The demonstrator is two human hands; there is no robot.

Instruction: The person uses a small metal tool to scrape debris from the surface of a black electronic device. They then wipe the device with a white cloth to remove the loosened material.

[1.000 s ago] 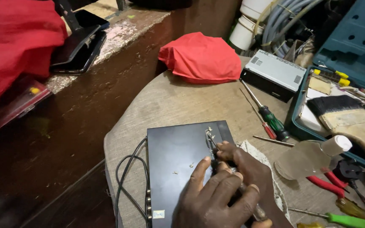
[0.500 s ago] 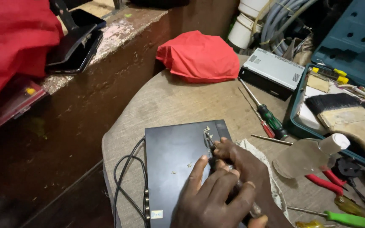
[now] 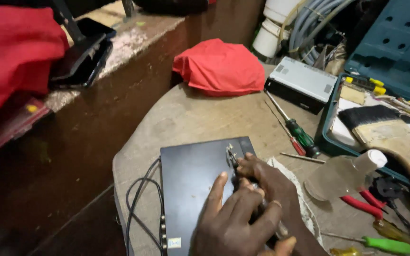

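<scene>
Black metal box [image 3: 191, 185] lies flat at the near edge of the tabletop [image 3: 200, 118], cables [image 3: 141, 208] trailing off its left side. Both hands are together on its right edge: the left hand [image 3: 236, 223] lies over the right hand [image 3: 271, 189], fingers closed round a small metal tool [image 3: 231, 154] whose tip touches the box's far right corner. Whether both hands grip it, I cannot tell. Beside them to the right lie a clear bottle [image 3: 342, 173], screwdrivers [image 3: 295, 128] and red pliers [image 3: 364, 204]. A red cloth [image 3: 221, 66] sits at the far edge, a grey box [image 3: 302, 80] just beside it, and a brush [image 3: 385, 132] in the open case [image 3: 330, 142].
</scene>
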